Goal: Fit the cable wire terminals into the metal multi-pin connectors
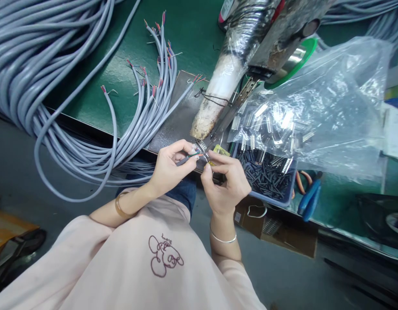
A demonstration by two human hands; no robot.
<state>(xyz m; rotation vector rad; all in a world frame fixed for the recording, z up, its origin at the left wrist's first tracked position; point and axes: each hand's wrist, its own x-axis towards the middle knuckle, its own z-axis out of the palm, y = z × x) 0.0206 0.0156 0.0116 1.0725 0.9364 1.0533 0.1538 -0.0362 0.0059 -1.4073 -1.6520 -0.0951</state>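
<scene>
My left hand (173,165) is closed in a pinch on the end of a grey cable (182,161), whose thin coloured wires fan out at the fingertips. My right hand (226,181) comes from the other side, thumb and forefinger closed round a thin wire at that cable end. Just beyond the fingertips lies a small metal pin connector (201,146), partly hidden by the fingers. Above it a soldering iron (242,101) with a perforated barrel points down, beside a plastic-wrapped tube (218,86). A yellow piece (221,150) sits near my right fingers.
Many grey cables (147,116) with stripped ends lie to the left on the green table (199,26). On the right are a blue bin (283,199) of small black tubes, a clear bag (341,99) with metal connectors, blue-handled pliers (310,196) and a green-rimmed solder spool (310,56).
</scene>
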